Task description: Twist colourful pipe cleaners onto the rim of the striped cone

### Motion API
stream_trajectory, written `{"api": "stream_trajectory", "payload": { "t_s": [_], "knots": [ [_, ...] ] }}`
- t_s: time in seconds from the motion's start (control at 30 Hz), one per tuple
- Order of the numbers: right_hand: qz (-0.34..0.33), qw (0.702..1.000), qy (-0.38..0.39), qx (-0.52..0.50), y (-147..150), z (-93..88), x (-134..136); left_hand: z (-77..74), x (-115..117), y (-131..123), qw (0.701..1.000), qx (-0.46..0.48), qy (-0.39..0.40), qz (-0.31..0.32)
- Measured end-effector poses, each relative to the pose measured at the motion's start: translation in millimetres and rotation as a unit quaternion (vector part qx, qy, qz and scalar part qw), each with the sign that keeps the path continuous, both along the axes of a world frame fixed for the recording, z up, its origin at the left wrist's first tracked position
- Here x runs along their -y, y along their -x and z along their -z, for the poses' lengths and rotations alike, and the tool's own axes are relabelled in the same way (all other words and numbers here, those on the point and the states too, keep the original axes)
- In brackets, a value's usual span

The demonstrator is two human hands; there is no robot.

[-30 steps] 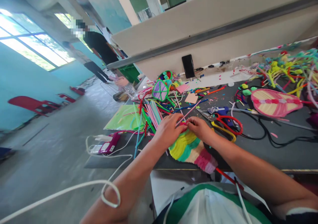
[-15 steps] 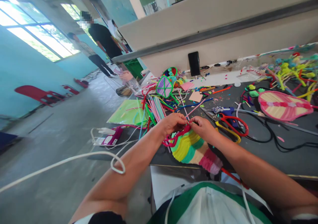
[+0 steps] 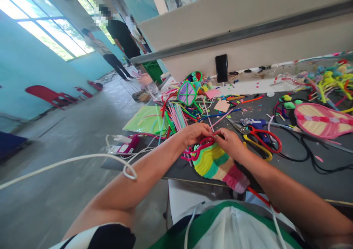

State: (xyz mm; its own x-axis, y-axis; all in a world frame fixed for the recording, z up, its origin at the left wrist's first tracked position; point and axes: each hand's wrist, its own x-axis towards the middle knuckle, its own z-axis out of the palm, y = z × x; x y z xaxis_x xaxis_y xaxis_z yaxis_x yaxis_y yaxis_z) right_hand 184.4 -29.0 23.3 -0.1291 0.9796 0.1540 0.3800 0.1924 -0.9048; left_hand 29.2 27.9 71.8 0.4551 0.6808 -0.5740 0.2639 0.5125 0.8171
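Note:
A striped paddle shape made of pipe cleaners [image 3: 217, 162], in green, yellow, tan and pink, lies at the table's near edge, its red handle [image 3: 259, 196] jutting toward my body. Above its far end, my left hand [image 3: 199, 133] pinches a dark pink pipe cleaner [image 3: 199, 150] that bends loosely along the paddle's left side. My right hand [image 3: 227, 140] closes on the same strand, its fingertips meeting those of the left. Exactly how the strand sits between the fingertips is hidden.
Scissors with red handles [image 3: 266, 138] and a blue glue gun [image 3: 256, 125] lie right of my hands. Farther right rests a pink-rimmed paddle [image 3: 321, 120]. Pipe cleaners [image 3: 178, 118] are heaped at left, near a purple power strip [image 3: 132, 146]. A phone [image 3: 221, 68] leans on the partition.
The whole view has shifted slightly, moving the scene to the right. Both hands stay pinched together at the paddle's far end, with only small finger movement.

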Motion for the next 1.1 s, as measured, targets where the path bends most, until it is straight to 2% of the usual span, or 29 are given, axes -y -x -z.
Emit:
{"api": "stream_trajectory", "payload": {
  "t_s": [0.13,0.27,0.43,0.53,0.63,0.7,0.77,0.8,0.87,0.9,1.0,1.03,1.1],
  "knots": [
    [0.001,1.0,0.002,0.008,-0.8,1.2,0.4,7.4,2.3,-1.4,0.999,0.038,0.006,-0.032],
    [-0.001,1.0,0.013,-0.007,-1.2,10.2,-4.7,11.0,9.5,0.7,0.997,0.054,-0.04,-0.048],
    [-0.01,0.993,0.067,-0.094,-0.4,16.7,-10.1,-1.0,17.4,4.0,0.989,-0.03,-0.146,0.001],
    [-0.016,0.99,0.078,-0.118,0.2,13.6,-8.2,-6.9,19.4,2.4,0.985,-0.082,-0.152,0.006],
    [-0.016,0.986,0.089,-0.144,-0.2,10.5,-6.0,-7.8,19.7,1.7,0.982,-0.09,-0.165,0.016],
    [-0.015,0.98,0.102,-0.17,-1.1,9.6,-5.6,-8.5,20.3,4.3,0.969,-0.084,-0.228,0.048],
    [-0.014,0.975,0.118,-0.189,-2.0,9.2,-5.9,-11.4,22.0,9.7,0.922,-0.106,-0.363,0.089],
    [-0.014,0.973,0.125,-0.195,-2.4,9.0,-6.1,-14.0,23.4,13.2,0.88,-0.126,-0.446,0.109],
    [-0.018,0.97,0.13,-0.203,-3.0,8.6,-6.4,-20.6,26.6,21.0,0.77,-0.17,-0.592,0.165],
    [-0.019,0.97,0.129,-0.205,-3.2,8.2,-6.3,-24.0,28.1,24.8,0.715,-0.189,-0.641,0.204],
    [-0.018,0.971,0.121,-0.204,-3.4,6.8,-5.8,-30.9,30.0,33.4,0.572,-0.254,-0.708,0.327],
    [-0.017,0.972,0.12,-0.204,-3.3,6.4,-5.6,-31.6,29.7,35.0,0.534,-0.27,-0.719,0.355],
    [-0.015,0.971,0.123,-0.203,-3.0,6.4,-5.6,-31.3,28.1,35.7,0.478,-0.278,-0.737,0.389]
  ]
}}
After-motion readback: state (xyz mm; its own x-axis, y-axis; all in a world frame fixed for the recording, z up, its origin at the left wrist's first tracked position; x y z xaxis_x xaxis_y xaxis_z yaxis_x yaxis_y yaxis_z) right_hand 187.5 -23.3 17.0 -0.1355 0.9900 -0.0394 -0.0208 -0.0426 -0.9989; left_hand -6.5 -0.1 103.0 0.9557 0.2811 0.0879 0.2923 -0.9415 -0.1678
